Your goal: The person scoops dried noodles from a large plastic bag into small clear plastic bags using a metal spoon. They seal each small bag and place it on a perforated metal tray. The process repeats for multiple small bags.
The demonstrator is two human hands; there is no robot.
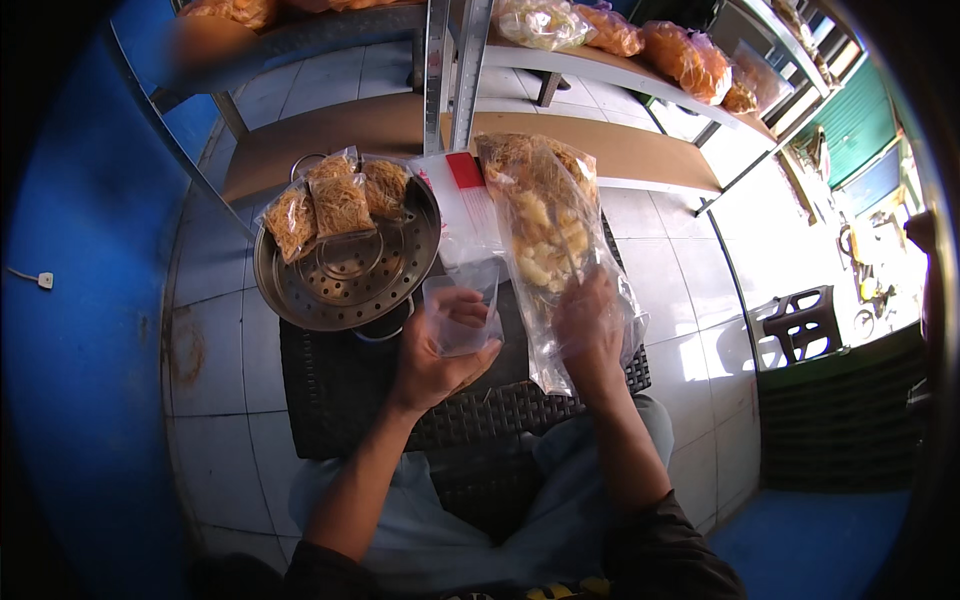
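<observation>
My left hand (442, 352) is closed around a small clear plastic bag (469, 300), whose mouth stands wide; nothing shows inside it. To the right, my right hand (592, 319) is at the mouth of a large clear plastic bag (540, 225) of fried, shredded-looking and pale chip-like food. A thin utensil seems to run from those fingers into the food; the fingertips are blurred behind the film. At the left, a round perforated metal steamer tray (341, 274) bears several small sealed packets (341, 206) of golden shredded food. A white plastic packet with a red patch (465, 199) lies between tray and large bag.
A dark woven-rattan table (487, 409) stands in front of my legs. Beyond it are metal shelves with brown boards (600, 142), and filled bags (682, 60) lie on the upper boards. A dark plastic chair (806, 326) is at the right, on the tiled floor.
</observation>
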